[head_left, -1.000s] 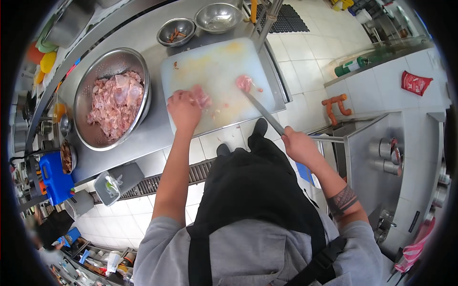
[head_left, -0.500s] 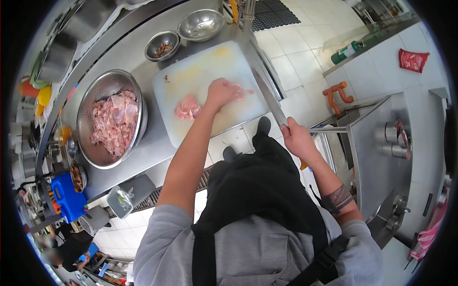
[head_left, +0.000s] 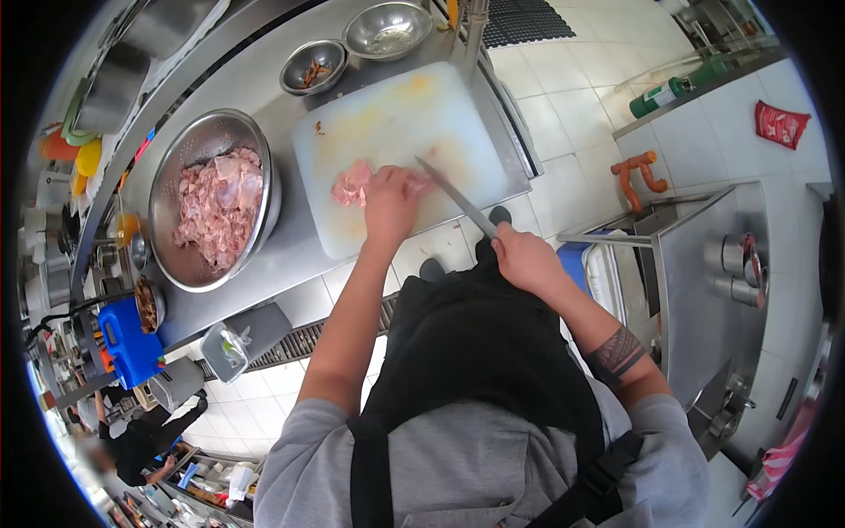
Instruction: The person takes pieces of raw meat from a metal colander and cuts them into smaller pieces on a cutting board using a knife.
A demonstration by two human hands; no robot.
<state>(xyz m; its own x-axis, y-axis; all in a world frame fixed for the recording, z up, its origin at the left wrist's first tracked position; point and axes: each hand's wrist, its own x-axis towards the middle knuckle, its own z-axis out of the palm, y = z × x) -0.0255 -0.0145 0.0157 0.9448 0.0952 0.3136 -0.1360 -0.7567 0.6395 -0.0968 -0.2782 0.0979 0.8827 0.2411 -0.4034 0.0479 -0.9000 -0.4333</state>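
Note:
My left hand (head_left: 392, 204) presses on a piece of raw meat (head_left: 420, 182) on the white cutting board (head_left: 396, 114), its fingers bent over the meat. My right hand (head_left: 525, 257) is closed round the handle of a long knife (head_left: 459, 199), whose blade tip lies at the right part of that piece. Another pink meat piece (head_left: 351, 183) rests just left of my left hand. To the left of the board, a large metal colander (head_left: 162, 211) holds a heap of raw meat (head_left: 220, 207).
Beyond the board are a small metal bowl (head_left: 290, 77) with brown pieces and a wider metal bowl (head_left: 387, 31). A grey bin (head_left: 268, 333) stands below the table's front edge. At the lower left is another person (head_left: 141, 449) in dark clothes.
My left hand went right to the right-hand meat, then drew it back leftward. The knife came off the board and is back with its tip at the meat. The left piece has shifted left.

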